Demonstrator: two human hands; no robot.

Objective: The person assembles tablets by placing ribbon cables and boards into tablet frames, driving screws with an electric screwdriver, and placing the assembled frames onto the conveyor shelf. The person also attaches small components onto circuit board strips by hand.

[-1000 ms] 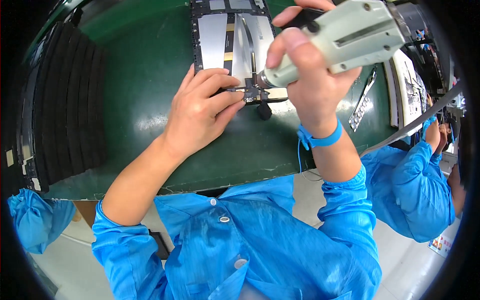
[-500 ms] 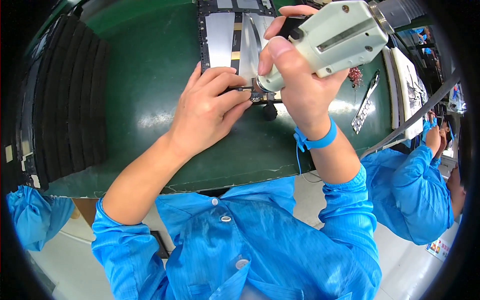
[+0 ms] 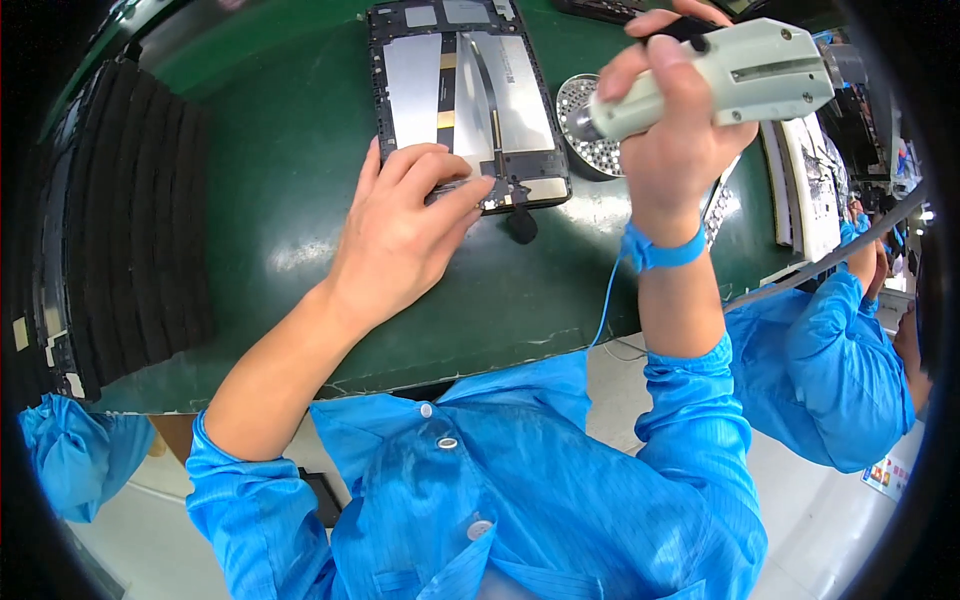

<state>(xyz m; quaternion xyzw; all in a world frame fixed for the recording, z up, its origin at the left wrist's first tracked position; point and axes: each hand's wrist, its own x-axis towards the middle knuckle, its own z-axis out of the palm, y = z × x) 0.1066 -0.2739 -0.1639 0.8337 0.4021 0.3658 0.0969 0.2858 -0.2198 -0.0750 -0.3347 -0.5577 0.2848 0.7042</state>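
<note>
Directly at twelve o'clock, an opened flat device (image 3: 470, 110) lies on the green table (image 3: 290, 180), its seven-o'clock corner hidden by the left hand (image 3: 400, 220); bent fingers touch it, but whether they grip is unclear. Toward one o'clock, the right hand's (image 3: 680, 160) fingers wrap a pale green power driver (image 3: 770, 75), its tip over a partly covered, round perforated metal dish (image 3: 600, 158), contents too small to identify.

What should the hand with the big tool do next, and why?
Perhaps the right hand should gently press the tool down at the dish: its tip points there, while the left hand rests on the tablet.
</note>
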